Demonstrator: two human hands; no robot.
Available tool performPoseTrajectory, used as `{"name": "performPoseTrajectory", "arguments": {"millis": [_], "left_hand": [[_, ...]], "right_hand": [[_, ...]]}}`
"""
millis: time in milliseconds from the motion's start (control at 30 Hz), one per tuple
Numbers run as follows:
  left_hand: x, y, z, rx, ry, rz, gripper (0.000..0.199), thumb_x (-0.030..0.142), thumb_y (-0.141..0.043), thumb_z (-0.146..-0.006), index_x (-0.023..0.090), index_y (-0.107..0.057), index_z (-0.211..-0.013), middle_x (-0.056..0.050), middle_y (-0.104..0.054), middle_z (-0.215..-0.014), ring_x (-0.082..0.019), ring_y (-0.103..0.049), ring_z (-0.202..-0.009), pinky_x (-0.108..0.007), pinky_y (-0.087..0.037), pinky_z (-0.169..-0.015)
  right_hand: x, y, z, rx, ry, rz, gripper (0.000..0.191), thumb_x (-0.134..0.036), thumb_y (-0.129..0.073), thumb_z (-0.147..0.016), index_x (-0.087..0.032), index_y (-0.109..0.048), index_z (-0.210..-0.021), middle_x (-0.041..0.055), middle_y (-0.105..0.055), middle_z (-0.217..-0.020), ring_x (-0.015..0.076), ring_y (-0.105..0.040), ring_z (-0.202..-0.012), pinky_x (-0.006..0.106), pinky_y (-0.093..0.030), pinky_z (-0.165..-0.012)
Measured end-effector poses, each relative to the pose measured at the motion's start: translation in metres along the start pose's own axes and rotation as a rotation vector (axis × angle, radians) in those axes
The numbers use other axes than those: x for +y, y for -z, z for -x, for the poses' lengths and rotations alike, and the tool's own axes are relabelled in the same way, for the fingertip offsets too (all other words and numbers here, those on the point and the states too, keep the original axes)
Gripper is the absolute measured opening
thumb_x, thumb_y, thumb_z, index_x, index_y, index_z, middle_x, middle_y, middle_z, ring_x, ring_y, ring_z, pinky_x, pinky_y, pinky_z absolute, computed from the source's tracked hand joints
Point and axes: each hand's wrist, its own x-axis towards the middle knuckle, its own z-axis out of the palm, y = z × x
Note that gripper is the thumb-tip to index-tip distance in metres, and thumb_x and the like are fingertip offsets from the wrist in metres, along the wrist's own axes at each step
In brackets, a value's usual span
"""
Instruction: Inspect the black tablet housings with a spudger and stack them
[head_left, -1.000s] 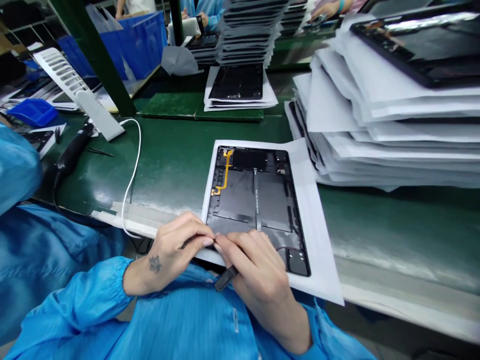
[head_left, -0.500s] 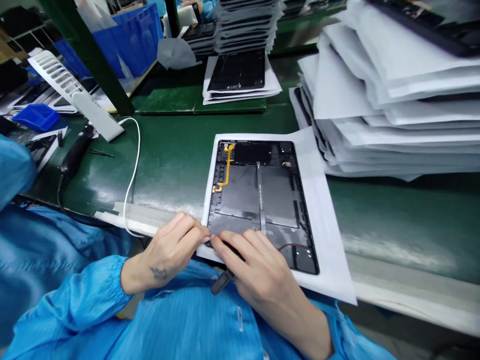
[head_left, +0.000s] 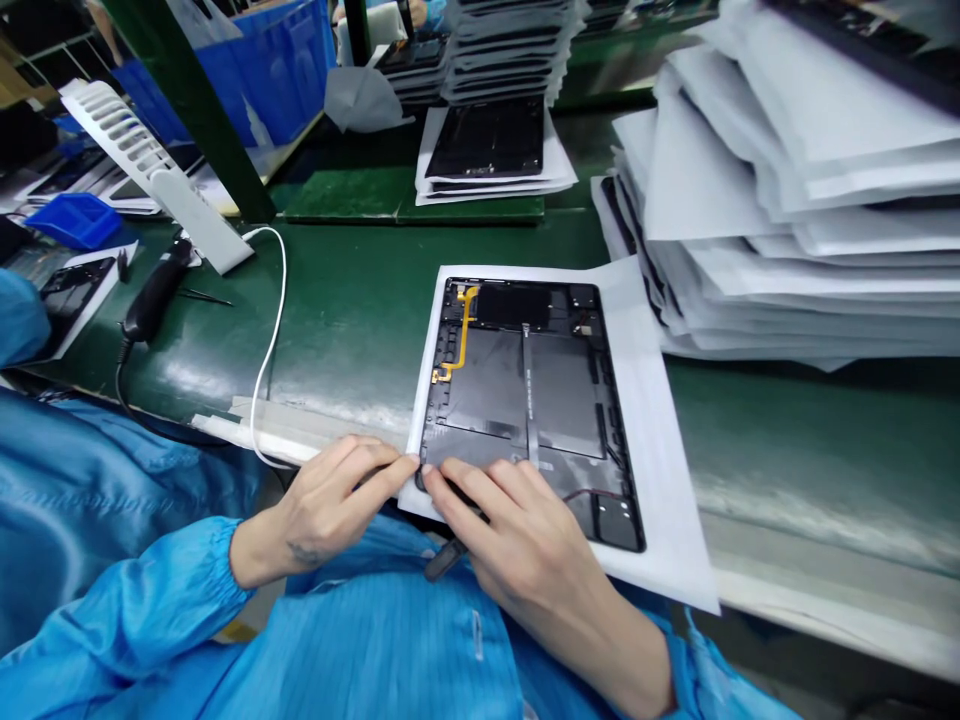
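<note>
An opened black tablet (head_left: 487,385), with an orange flex cable (head_left: 463,340) along its left side, lies on a white sheet (head_left: 664,450). At its near left corner, my left hand (head_left: 326,500) has its fingers closed together, the fingertips touching the edge; whatever they pinch is hidden. Over the tablet's near edge rests my right hand (head_left: 525,540), closed round a dark flat-ended tool (head_left: 445,560) that sticks out below the palm. The tool's other end is hidden under the fingers. Both hands' fingertips almost meet at that corner.
At right stands a tall stack of white sheets (head_left: 750,270) with dark panels between. Behind, another tablet (head_left: 487,140) lies on sheets. On the left are a black corded tool (head_left: 156,290), tweezers (head_left: 206,297), a white slatted device (head_left: 172,190), its white cable (head_left: 271,350) and blue bins.
My left fingers have straightened a little, the index fingertip now lying on the tablet's corner. My right hand keeps its grip on the tool. The whole view has shifted slightly.
</note>
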Motion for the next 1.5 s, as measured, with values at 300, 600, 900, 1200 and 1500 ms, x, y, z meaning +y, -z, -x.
{"name": "performPoseTrajectory", "arguments": {"millis": [300,600,900,1200,1500], "left_hand": [[0.000,-0.001,-0.004,-0.019,-0.025,-0.029,0.036,0.005,-0.049,-0.099,0.008,-0.058,-0.133,-0.013,-0.068,-0.112,-0.022,-0.064,-0.106,-0.035,-0.057,-0.093],[-0.001,-0.001,0.000,0.004,-0.095,-0.093,0.037,0.007,-0.044,-0.101,0.006,-0.056,-0.136,-0.015,-0.070,-0.113,-0.023,-0.064,-0.107,-0.036,-0.058,-0.090],[0.000,0.011,-0.007,-0.040,-0.027,-0.015,0.033,0.007,-0.045,-0.102,0.009,-0.059,-0.131,-0.012,-0.069,-0.110,-0.020,-0.064,-0.104,-0.032,-0.057,-0.089],[-0.007,0.004,-0.005,-0.027,0.004,0.046,0.032,0.005,-0.051,-0.098,0.012,-0.061,-0.128,-0.015,-0.067,-0.122,-0.022,-0.063,-0.116,-0.038,-0.056,-0.098],[-0.011,0.005,-0.007,-0.015,-0.128,0.043,0.028,0.014,-0.054,-0.099,0.011,-0.064,-0.125,-0.018,-0.065,-0.133,-0.027,-0.062,-0.126,-0.042,-0.057,-0.103]], "right_hand": [[-0.001,-0.004,0.004,0.063,-0.003,-0.001,0.036,-0.003,-0.036,-0.099,-0.005,-0.069,-0.110,0.0120,-0.073,-0.099,0.0208,-0.048,-0.076,0.036,-0.038,-0.068],[-0.004,-0.005,0.002,0.022,-0.040,-0.008,0.036,-0.008,-0.036,-0.100,-0.008,-0.070,-0.112,0.0109,-0.073,-0.103,0.0216,-0.049,-0.078,0.037,-0.037,-0.067],[0.002,0.017,0.003,0.136,-0.197,-0.298,0.058,-0.053,-0.035,-0.104,-0.007,-0.053,-0.135,0.0151,-0.067,-0.114,0.0227,-0.062,-0.101,0.036,-0.050,-0.086],[0.011,0.034,0.000,0.020,-0.108,0.020,0.026,-0.013,-0.040,-0.104,-0.013,-0.062,-0.118,0.0034,-0.065,-0.080,0.0163,-0.060,-0.066,0.029,-0.045,-0.059],[0.012,0.026,-0.001,-0.122,-0.020,-0.100,0.049,0.006,-0.045,-0.092,-0.011,-0.057,-0.136,0.0114,-0.070,-0.110,0.0191,-0.063,-0.088,0.032,-0.053,-0.075]]}}
